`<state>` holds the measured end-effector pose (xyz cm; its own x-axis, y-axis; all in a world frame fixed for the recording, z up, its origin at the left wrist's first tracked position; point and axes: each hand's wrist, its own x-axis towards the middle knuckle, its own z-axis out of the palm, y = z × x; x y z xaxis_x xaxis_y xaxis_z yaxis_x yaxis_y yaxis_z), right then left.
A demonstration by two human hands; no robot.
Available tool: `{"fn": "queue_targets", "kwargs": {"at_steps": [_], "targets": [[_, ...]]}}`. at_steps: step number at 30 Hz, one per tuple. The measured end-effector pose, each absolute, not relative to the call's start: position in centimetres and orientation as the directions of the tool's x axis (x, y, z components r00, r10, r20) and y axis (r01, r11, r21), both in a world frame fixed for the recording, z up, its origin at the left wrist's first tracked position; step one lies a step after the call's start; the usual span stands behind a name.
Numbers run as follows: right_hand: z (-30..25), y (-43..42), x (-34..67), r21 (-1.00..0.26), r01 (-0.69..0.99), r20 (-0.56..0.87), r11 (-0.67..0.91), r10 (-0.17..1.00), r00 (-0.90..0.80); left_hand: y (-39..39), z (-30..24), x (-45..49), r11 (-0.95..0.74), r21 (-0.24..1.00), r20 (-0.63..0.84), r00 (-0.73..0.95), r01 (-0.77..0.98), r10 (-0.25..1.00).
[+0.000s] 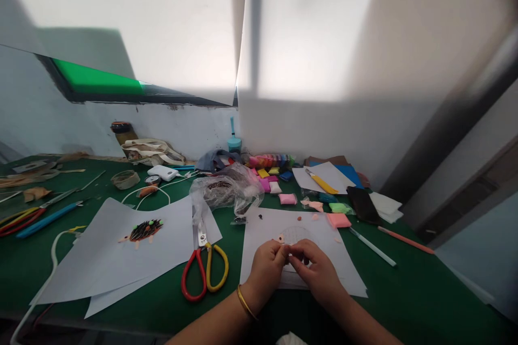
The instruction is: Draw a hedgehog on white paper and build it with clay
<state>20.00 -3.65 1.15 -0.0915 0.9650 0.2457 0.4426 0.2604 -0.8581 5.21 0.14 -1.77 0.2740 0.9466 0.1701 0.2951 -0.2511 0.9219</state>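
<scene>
My left hand (265,265) and my right hand (319,272) meet over a white sheet of paper (343,275), thumbs and fingertips pinched together. Whatever lies between the fingertips is too small and hidden to make out. Just beyond them, a pale peach clay shape (280,237) with a dark dot sits at the left of a pencilled round outline (301,233). Small bits of clay (299,219) and a dark crumb (260,216) rest on the same sheet. Outside its right edge is a salmon-pink clay block (339,220).
Scissors (202,272) with red and yellow handles lie left of my hands. Further left, a finished hedgehog figure (146,230) is on another sheet (101,259). Clay packets (288,199), a plastic bag (230,188), a yellow cutter (324,182), a dark phone-like object (363,205) and pens (372,247) surround the sheet.
</scene>
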Motion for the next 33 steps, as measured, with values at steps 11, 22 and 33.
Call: {"fn": "queue_targets", "kwargs": {"at_steps": [11,22,33], "targets": [[0.2,-3.0,23.0,-0.838,0.513,0.242,0.188,0.969,0.04,-0.1,-0.8,5.2,-0.257,0.912,0.188,0.231,0.32,0.955],[-0.5,-2.7,25.3,-0.7,0.697,0.154,0.156,0.986,-0.066,0.2,0.1,5.6,-0.455,0.475,0.223,0.397,0.753,0.89],[-0.5,-3.0,25.6,-0.727,0.674,0.143,0.129,0.989,-0.036,-0.5,0.1,3.3,-0.46,0.444,0.148,0.444,0.769,0.884]]}}
